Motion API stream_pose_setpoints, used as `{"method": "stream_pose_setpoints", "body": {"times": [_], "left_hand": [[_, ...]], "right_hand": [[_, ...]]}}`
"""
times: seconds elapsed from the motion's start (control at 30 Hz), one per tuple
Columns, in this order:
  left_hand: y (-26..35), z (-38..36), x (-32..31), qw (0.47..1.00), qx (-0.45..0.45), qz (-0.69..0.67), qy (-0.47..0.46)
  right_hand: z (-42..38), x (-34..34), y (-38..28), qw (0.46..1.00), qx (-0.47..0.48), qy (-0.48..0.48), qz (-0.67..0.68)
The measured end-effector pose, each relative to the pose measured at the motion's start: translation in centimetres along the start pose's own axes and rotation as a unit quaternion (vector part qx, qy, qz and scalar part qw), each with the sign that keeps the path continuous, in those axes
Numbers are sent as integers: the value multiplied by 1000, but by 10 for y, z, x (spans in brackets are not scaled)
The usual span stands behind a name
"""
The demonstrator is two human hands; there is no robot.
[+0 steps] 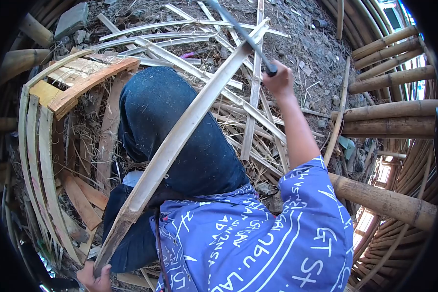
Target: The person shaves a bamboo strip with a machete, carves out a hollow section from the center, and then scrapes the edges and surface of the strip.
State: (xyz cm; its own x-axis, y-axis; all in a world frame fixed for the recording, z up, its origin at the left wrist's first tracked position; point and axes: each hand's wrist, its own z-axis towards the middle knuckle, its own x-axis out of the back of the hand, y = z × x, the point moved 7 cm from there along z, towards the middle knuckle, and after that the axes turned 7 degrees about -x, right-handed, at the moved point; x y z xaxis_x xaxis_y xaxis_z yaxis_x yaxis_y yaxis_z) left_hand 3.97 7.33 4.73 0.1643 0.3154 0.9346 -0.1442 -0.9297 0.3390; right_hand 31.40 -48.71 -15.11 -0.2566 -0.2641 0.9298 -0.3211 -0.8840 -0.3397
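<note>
A long split bamboo strip (pixel 180 127) runs slantwise across my lap, its hollow inner side facing up. My left hand (pixel 94 278) is closed around its lower end, at the bottom left. At the upper right, my right hand (pixel 279 79) grips the black handle of a machete (pixel 237 28). The long grey blade points up and to the left, and overlaps the strip near its far end. Beneath the strip is my bent knee (pixel 155 109) in dark trousers. Other split bamboo strips (pixel 250 114) lie crisscrossed on the ground beyond my knee.
A wooden frame with curved slats (pixel 40 165) stands at my left, with loose wood offcuts (pixel 82 199) beside it. Thick bamboo poles (pixel 387 199) line the right side. A grey block (pixel 72 21) sits at the upper left. Fibres and shavings litter the soil.
</note>
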Motion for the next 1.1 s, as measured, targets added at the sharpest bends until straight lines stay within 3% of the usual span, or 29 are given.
{"method": "stream_pose_setpoints", "body": {"times": [0.07,0.13,0.2,0.27,0.3,0.4,0.47,0.53,0.6,0.67,0.8,0.87,0.93,0.97,1.07,1.1], "left_hand": [[-14,-12,6,1000,3,-25,3],[-47,-36,5,995,77,11,-59],[-42,-36,8,999,45,8,-29],[-43,-37,6,985,141,25,-99],[-34,-33,9,985,140,26,-98],[-8,-3,16,994,72,46,-75],[29,20,22,977,-188,96,14],[-15,-5,2,997,34,-12,-72],[-9,-1,1,998,-1,39,-57],[-16,-1,2,992,91,-1,-86],[-9,11,8,987,64,110,-99],[-8,17,9,982,77,141,-100],[-10,19,6,976,87,168,-104],[-11,19,4,977,88,171,-88],[-17,22,2,978,89,177,-69],[-18,22,0,979,85,172,-68]], "right_hand": [[18,-2,32,999,-41,-2,-23],[26,11,46,992,-115,-5,-49],[32,11,47,992,-114,-14,-43],[26,20,41,990,-129,-6,-58],[25,21,40,991,-120,13,-60],[12,40,19,995,-94,17,2],[4,42,17,996,-88,10,11],[-3,42,9,998,-65,8,23],[-11,36,7,998,-44,6,51],[-27,36,-5,994,-15,-8,105],[-38,12,12,978,-54,-59,193],[-53,9,1,938,-117,-85,315],[-57,5,-24,860,-65,-135,488],[-62,6,-31,820,-113,-117,548],[-63,-11,-33,721,-140,-209,645],[-64,-1,-49,737,-105,-185,642]]}}
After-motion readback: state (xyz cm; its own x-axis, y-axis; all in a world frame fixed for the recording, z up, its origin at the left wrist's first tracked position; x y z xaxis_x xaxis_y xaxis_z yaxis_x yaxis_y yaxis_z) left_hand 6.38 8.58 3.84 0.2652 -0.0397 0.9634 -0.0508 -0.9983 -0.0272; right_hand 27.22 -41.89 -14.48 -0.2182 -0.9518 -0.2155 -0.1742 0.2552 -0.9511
